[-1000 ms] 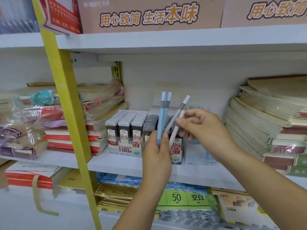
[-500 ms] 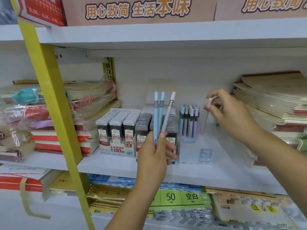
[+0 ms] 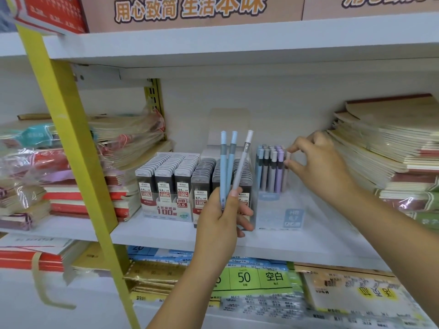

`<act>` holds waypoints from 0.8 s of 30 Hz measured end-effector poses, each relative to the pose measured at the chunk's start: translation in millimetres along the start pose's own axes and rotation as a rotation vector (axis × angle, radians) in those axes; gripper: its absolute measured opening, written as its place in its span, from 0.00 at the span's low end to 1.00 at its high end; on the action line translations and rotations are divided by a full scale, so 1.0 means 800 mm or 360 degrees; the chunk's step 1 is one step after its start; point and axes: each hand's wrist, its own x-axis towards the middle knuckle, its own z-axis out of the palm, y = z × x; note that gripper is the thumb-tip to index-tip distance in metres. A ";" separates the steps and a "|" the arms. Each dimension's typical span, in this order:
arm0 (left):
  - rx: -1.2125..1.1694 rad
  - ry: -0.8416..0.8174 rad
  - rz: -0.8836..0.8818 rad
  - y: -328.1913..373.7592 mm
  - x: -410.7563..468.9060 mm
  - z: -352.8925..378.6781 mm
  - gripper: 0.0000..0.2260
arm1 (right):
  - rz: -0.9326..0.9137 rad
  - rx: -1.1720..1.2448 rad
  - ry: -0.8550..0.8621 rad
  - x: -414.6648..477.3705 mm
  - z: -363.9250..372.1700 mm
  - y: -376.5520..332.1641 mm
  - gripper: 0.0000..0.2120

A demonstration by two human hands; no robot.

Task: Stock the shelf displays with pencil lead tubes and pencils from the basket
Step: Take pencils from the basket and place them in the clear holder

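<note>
My left hand point(image 3: 221, 217) holds three mechanical pencils point(image 3: 226, 162) upright in front of the shelf, two pale blue and one white. To their right, a clear display box point(image 3: 280, 211) contains several blue, grey and purple pencils point(image 3: 269, 169) standing on end. My right hand point(image 3: 318, 162) reaches to the right side of that row and pinches the top of a pale pencil point(image 3: 286, 160) between thumb and forefinger. Two display boxes of pencil lead tubes point(image 3: 166, 176) stand left of the pencils, packed in rows. No basket is in view.
Tall stacks of notebooks point(image 3: 392, 143) crowd the right end of the white shelf point(image 3: 166, 231). Wrapped notebook bundles point(image 3: 35, 174) fill the left. A yellow upright post point(image 3: 71, 138) slants across the left. Paper packs point(image 3: 249, 276) lie on the shelf below.
My right hand took one pale pencil from the bunch in my left hand, carried it right to the clear box, and lowered it in. My left hand stayed put with three pencils.
</note>
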 end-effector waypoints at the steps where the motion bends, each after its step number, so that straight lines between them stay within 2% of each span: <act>1: -0.0010 -0.0020 -0.0019 0.001 -0.001 0.000 0.08 | 0.0045 -0.0004 -0.0058 0.000 0.000 -0.002 0.11; 2: -0.0020 -0.0037 -0.0035 0.002 -0.002 -0.001 0.08 | 0.0077 0.0000 -0.0079 -0.001 -0.002 -0.004 0.12; 4: -0.0038 -0.0067 -0.0060 0.003 -0.003 -0.002 0.08 | 0.0069 0.0050 0.0068 -0.008 -0.007 -0.011 0.13; 6: -0.0041 -0.0108 -0.0063 0.005 -0.003 -0.001 0.08 | 0.0047 0.0372 0.0229 -0.021 -0.016 -0.031 0.12; 7: -0.0035 -0.0131 -0.0060 0.005 -0.003 0.000 0.08 | 0.0088 0.0662 0.0184 -0.027 -0.021 -0.044 0.12; 9: -0.0012 -0.0185 -0.0054 0.007 -0.003 0.004 0.08 | 0.0224 0.1179 -0.0079 -0.033 -0.027 -0.069 0.16; 11: 0.0028 -0.0236 -0.0053 0.008 -0.005 0.008 0.08 | 0.0291 0.1413 -0.0220 -0.032 -0.029 -0.082 0.17; 14: 0.0067 -0.0256 -0.0061 0.008 -0.008 0.008 0.08 | 0.0299 0.1593 -0.0094 -0.027 -0.038 -0.084 0.12; 18: 0.0075 -0.0154 -0.0046 0.004 -0.008 -0.001 0.08 | 0.0169 0.1428 0.0352 -0.019 -0.059 -0.056 0.12; 20: 0.0080 -0.0121 -0.0045 0.001 -0.007 -0.003 0.09 | 0.0103 0.1150 0.0302 -0.017 -0.057 -0.044 0.12; 24: 0.0083 -0.0120 -0.0062 -0.002 -0.007 -0.004 0.09 | -0.0073 0.0563 -0.0041 -0.026 -0.030 -0.038 0.11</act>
